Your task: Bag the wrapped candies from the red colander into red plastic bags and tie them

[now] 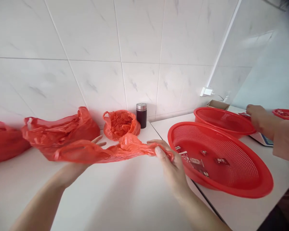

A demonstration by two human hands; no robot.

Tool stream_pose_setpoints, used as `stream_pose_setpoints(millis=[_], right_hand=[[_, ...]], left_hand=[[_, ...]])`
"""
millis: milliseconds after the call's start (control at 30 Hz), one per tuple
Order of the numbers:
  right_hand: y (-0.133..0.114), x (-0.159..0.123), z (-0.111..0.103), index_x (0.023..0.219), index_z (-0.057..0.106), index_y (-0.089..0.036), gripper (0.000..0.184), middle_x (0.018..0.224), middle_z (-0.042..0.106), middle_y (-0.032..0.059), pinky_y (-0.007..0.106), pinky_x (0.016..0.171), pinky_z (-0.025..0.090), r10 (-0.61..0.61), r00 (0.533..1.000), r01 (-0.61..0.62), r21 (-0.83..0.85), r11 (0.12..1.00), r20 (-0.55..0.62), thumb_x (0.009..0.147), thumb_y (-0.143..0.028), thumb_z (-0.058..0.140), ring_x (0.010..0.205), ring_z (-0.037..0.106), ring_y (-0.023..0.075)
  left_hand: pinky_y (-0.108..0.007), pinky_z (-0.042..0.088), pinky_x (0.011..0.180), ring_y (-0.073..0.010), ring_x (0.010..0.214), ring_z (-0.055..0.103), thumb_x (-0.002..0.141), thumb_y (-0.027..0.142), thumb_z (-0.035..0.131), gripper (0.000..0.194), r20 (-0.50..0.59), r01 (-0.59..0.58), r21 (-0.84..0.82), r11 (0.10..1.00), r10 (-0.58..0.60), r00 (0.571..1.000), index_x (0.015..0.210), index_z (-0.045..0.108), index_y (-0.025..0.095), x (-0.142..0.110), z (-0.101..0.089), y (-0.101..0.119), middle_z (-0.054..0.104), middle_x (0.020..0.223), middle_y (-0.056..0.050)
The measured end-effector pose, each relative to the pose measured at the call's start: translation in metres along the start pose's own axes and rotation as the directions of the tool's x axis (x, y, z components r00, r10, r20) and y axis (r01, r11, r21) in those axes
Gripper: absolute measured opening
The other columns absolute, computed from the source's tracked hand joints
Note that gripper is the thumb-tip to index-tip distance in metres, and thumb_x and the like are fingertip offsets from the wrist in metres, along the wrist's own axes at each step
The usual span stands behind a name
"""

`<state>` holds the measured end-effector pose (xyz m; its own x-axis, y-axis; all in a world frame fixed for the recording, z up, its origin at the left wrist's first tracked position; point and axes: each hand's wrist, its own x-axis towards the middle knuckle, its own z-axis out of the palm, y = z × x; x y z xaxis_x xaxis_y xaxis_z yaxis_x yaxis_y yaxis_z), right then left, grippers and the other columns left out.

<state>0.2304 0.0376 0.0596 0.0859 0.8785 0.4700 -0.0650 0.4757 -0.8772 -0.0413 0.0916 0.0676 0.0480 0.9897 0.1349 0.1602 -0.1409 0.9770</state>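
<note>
A red plastic bag [130,147], stretched out and crumpled, hangs in the air between my two hands above the white table. My right hand [170,166] is closed on its right end, thumb pressed on top. My left hand [82,165] is at the bag's left part, mostly hidden behind the thin plastic. Its fingers show past the bag's upper edge, stretched out and apart. To the right of my right hand stands a red perforated basket [240,160] with several small red packets [197,163] in it.
Along the tiled wall are a filled red bag [62,134], a smaller round one [121,125] and a dark flask [141,116]. Another red basket [223,120] stands behind. At the right, another person's hand [258,117] reaches over a scale [263,139].
</note>
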Motion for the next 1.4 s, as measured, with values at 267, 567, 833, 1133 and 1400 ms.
stream_pose_setpoints(millis=[267, 567, 833, 1133, 1400], right_hand=[[0.009, 0.000, 0.022, 0.094, 0.061, -0.020, 0.017, 0.082, 0.064, -0.0002, 0.024, 0.068, 0.054, 0.082, 0.991, -0.078, 0.040, 0.996, -0.109, 0.092, -0.037, 0.058, 0.072, 0.065, 0.0132], [0.011, -0.022, 0.025, 0.094, 0.054, -0.022, 0.019, 0.051, 0.050, -0.0081, 0.017, 0.043, 0.040, 0.167, 0.986, -0.168, -0.020, 0.986, -0.027, 0.091, -0.040, 0.057, 0.043, 0.050, 0.0091], [0.018, -0.015, -0.025, 0.107, 0.052, -0.023, 0.027, 0.082, 0.062, 0.0006, 0.028, 0.064, 0.051, 0.112, 0.986, -0.140, -0.252, 0.958, -0.120, 0.089, -0.043, 0.058, 0.075, 0.062, 0.0171], [-0.011, -0.024, 0.032, 0.093, 0.061, -0.022, 0.021, 0.077, 0.066, 0.0026, 0.029, 0.065, 0.042, -0.093, 0.710, 0.602, -0.534, 0.593, 0.698, 0.090, -0.012, 0.043, 0.067, 0.059, 0.0170], [0.060, 0.001, 0.024, 0.103, 0.065, -0.022, 0.022, 0.087, 0.071, 0.0061, 0.044, 0.094, 0.034, 0.469, 0.623, 0.630, -0.756, 0.174, 0.627, 0.083, -0.027, 0.057, 0.082, 0.064, 0.0252]], left_hand=[[-0.062, 0.024, 0.113, -0.0320, 0.134, 0.043, 0.080, 0.038, 0.063, 0.040, -0.700, -0.261, -0.111, 0.959, 0.111, 0.705, 0.119, 0.057, 0.030, -0.065, 0.003, 0.023, 0.049, 0.145, -0.004], [-0.072, 0.020, 0.104, -0.0404, 0.133, 0.041, 0.093, 0.028, 0.045, 0.029, -0.014, -0.101, 0.941, 0.324, 0.332, 0.943, 0.086, 0.073, 0.025, -0.084, 0.070, -0.040, 0.058, 0.136, -0.007], [-0.053, 0.046, 0.095, -0.0377, 0.120, 0.055, 0.079, 0.013, 0.046, 0.047, -0.252, 0.230, 0.798, 0.557, -0.039, 0.967, 0.124, 0.060, 0.015, -0.072, 0.011, -0.059, 0.058, 0.134, -0.016], [-0.030, 0.052, 0.072, -0.0224, 0.082, 0.067, 0.083, 0.039, 0.061, 0.028, 0.040, 0.262, 0.057, 0.963, -0.265, 0.964, 0.103, 0.069, 0.020, -0.087, 0.043, -0.012, 0.073, 0.093, -0.005], [-0.023, 0.055, 0.059, -0.0141, 0.061, 0.062, 0.064, 0.036, 0.080, 0.025, 0.200, 0.482, -0.555, 0.678, -0.454, 0.868, 0.085, 0.074, 0.024, -0.110, 0.042, -0.019, 0.072, 0.084, -0.002]])
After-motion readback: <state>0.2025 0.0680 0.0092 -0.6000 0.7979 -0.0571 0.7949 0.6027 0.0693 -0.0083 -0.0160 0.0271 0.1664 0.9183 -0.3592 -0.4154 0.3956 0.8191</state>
